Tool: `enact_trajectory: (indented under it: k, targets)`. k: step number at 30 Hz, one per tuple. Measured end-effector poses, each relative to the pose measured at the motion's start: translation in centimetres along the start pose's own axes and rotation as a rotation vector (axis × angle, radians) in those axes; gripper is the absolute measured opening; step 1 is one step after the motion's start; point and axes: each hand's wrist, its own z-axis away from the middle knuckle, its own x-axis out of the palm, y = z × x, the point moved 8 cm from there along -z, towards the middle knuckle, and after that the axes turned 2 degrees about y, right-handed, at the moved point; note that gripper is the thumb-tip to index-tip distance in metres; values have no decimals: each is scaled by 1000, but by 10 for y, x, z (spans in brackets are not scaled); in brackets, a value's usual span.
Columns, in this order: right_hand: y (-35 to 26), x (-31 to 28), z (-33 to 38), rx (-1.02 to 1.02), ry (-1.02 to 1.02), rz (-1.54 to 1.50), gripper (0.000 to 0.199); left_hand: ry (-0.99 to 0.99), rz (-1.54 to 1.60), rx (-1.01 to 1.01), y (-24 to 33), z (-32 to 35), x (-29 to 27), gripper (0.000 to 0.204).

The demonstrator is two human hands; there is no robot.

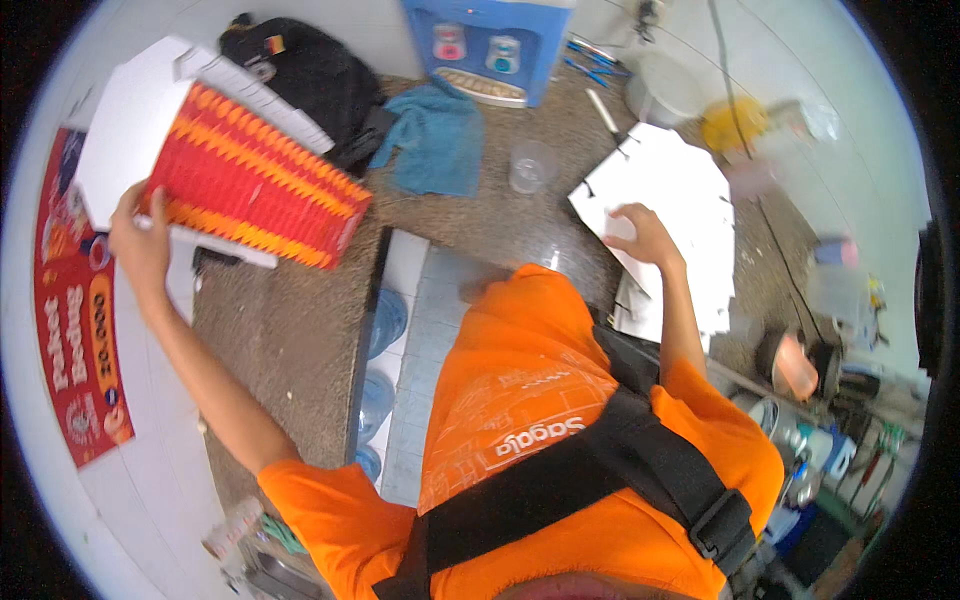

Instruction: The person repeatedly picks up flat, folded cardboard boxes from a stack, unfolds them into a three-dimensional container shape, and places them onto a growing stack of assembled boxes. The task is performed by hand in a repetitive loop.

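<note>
At the far left lies a stack of overlapping red-and-orange printed card pieces (255, 185), possibly folded cartons, with large white sheets (125, 140) beside and under it. My left hand (142, 240) grips the stack's left edge, the thumb over the red side and the fingers by the white sheet. On the right, a loose pile of white card sheets (680, 190) with small dark slots spreads over the counter. My right hand (645, 240) rests on that pile, thumb and forefinger apart in a C shape. What lies under its palm is hidden.
A blue water dispenser (490, 50) stands at the back, with a blue cloth (435, 135), a clear cup (532, 165) and a black bag (305, 85) near it. Tubs and a yellow container (735, 125) line the right wall. Water bottles (385, 325) sit beneath the counter (280, 350).
</note>
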Motion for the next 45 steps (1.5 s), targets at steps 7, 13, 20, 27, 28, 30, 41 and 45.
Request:
enact_trajectory:
  k: [7, 13, 20, 27, 28, 30, 41, 45]
  targets:
    - [-89, -14, -3, 193, -254, -227, 39, 15, 32, 72, 85, 12, -33, 19]
    - [-77, -10, -13, 119, -501, 291, 52, 88, 43, 127, 107, 25, -49, 19]
    - [-258, 17, -64, -572, -291, -360, 29, 234, 229, 38, 88, 51, -30, 24]
    - [-392, 70, -164, -828, 78, -645, 89, 359, 327, 28, 92, 58, -27, 20]
    - [-403, 78, -169, -892, 189, -662, 99, 380, 382, 9, 89, 59, -28, 20]
    - [-414, 106, -180, -752, 200, -737, 108, 340, 295, 55, 88, 65, -34, 25]
    - [-414, 151, -175, -532, 190, -780, 101, 226, 1234, -806, -79, 96, 102, 52]
    - [-402, 153, -174, -475, 385, -722, 96, 108, 1276, -844, -48, 63, 121, 48]
